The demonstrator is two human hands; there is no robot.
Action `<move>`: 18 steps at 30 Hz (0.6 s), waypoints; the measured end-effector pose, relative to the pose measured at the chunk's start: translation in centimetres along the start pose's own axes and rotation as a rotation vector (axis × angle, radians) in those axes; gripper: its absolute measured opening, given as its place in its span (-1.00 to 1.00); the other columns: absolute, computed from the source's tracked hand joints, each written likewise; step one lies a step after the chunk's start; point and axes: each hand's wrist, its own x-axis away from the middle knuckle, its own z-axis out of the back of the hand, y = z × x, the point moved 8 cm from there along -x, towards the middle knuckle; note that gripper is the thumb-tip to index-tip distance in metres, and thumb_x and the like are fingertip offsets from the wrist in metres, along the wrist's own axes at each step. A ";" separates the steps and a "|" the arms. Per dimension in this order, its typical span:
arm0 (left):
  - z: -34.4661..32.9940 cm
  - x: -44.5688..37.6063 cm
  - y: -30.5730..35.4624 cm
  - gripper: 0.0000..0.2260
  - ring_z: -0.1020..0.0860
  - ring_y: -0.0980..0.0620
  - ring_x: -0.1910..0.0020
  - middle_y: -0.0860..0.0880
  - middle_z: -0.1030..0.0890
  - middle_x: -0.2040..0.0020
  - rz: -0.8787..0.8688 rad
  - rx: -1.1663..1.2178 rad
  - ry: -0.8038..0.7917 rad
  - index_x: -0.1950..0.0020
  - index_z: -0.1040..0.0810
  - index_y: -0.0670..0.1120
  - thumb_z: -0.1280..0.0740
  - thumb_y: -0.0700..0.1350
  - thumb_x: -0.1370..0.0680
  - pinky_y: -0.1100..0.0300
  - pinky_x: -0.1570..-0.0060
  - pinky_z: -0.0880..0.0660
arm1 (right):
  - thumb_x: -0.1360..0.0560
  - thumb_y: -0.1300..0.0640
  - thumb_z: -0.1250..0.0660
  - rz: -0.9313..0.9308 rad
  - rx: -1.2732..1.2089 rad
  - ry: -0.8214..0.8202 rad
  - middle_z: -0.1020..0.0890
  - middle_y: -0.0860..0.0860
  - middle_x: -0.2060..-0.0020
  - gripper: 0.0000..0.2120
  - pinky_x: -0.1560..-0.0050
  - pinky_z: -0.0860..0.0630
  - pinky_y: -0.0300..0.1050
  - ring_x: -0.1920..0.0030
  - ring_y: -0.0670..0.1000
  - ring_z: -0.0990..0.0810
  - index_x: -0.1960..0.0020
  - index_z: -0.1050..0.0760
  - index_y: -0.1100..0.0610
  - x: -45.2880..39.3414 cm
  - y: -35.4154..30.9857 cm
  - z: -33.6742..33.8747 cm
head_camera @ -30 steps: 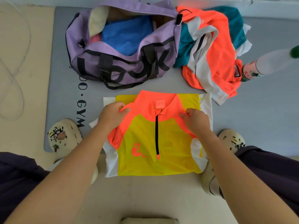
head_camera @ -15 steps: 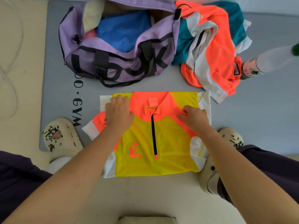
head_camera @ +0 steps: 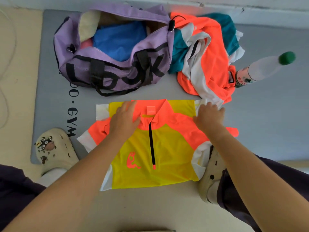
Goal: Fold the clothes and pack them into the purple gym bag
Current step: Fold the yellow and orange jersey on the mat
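A yellow and orange zip-neck shirt [head_camera: 165, 148] lies flat on the floor in front of me, collar away from me. My left hand [head_camera: 124, 118] presses flat on its left shoulder with straight fingers. My right hand [head_camera: 209, 115] rests on the right shoulder near the shirt's top corner, fingers bent down onto the cloth. Both short sleeves stick out sideways. The purple gym bag [head_camera: 115, 52] stands open behind the shirt, with blue and cream clothes inside.
A crumpled orange, teal and white garment [head_camera: 207, 56] lies right of the bag. A plastic bottle with a green cap [head_camera: 262, 67] stands beside it. A grey gym mat [head_camera: 50, 81] lies under the bag. My two beige clogs [head_camera: 55, 151] flank the shirt.
Both hands slid outward and up across the shirt's shoulders. The orange sleeves, tucked in before, now spread out to both sides. The left hand went from pinching to flat.
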 end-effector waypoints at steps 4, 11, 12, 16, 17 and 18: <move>1.7 -1.7 -3.7 -0.45 -0.51 -0.21 -0.20 -0.08 -0.28 -0.46 0.220 0.055 0.016 -0.47 -0.29 -0.04 -0.38 -0.02 -0.52 -0.05 0.01 -0.46 | -0.49 0.02 -0.40 0.227 -0.580 -0.034 -0.38 0.14 -0.34 -0.42 -0.13 -0.47 0.09 -0.24 0.19 -0.49 -0.42 -0.31 0.19 -1.0 -6.4 0.2; 0.0 -2.1 -6.0 -0.63 -0.52 -0.11 0.02 -0.06 -0.54 0.06 0.249 0.002 -0.193 0.02 -0.50 -0.13 -0.46 0.14 -0.44 0.09 0.19 -0.38 | -0.42 -0.02 -0.44 0.175 -0.421 -0.118 -0.56 0.15 -0.10 -0.57 0.19 -0.40 -0.04 -0.07 0.22 -0.59 -0.18 -0.40 0.12 -2.4 -8.7 -2.4; -0.1 -2.1 -6.2 -0.63 -0.53 -0.12 0.08 -0.07 -0.54 0.16 0.250 -0.003 -0.201 0.14 -0.51 -0.15 -0.46 0.15 -0.44 0.11 0.26 -0.34 | -0.42 -0.04 -0.43 0.176 -0.398 -0.143 -0.59 0.14 -0.09 -0.64 0.16 -0.42 -0.04 -0.10 0.21 -0.58 -0.12 -0.47 0.11 -2.5 -8.7 -2.8; 0.5 -3.2 -6.8 -0.56 -0.46 -0.10 0.23 -0.06 -0.43 0.26 0.277 0.054 -0.142 0.38 -0.37 -0.10 -0.44 0.16 -0.45 0.12 0.30 -0.28 | -0.46 -0.07 -0.40 0.200 -0.455 -0.157 -0.59 0.12 -0.11 -0.68 0.04 -0.43 -0.05 -0.17 0.18 -0.53 -0.09 -0.56 0.11 -4.0 -9.2 -2.5; 0.9 -3.6 -6.8 -0.56 -0.45 -0.10 0.21 -0.07 -0.42 0.18 0.274 0.045 -0.115 0.38 -0.34 -0.09 -0.43 0.16 -0.47 0.11 0.26 -0.30 | -0.47 -0.07 -0.38 0.204 -0.460 -0.153 -0.58 0.13 -0.10 -0.69 0.06 -0.40 -0.06 -0.18 0.18 -0.52 -0.09 -0.55 0.12 -4.5 -9.4 -2.1; 1.3 -4.1 -6.8 -0.58 -0.45 -0.11 0.17 -0.09 -0.42 0.10 0.261 0.035 -0.084 0.38 -0.34 -0.08 -0.41 0.15 -0.48 0.10 0.22 -0.32 | -0.49 -0.07 -0.36 0.213 -0.462 -0.145 -0.58 0.14 -0.09 -0.70 0.07 -0.38 -0.06 -0.17 0.19 -0.51 -0.08 -0.54 0.13 -5.0 -9.7 -1.7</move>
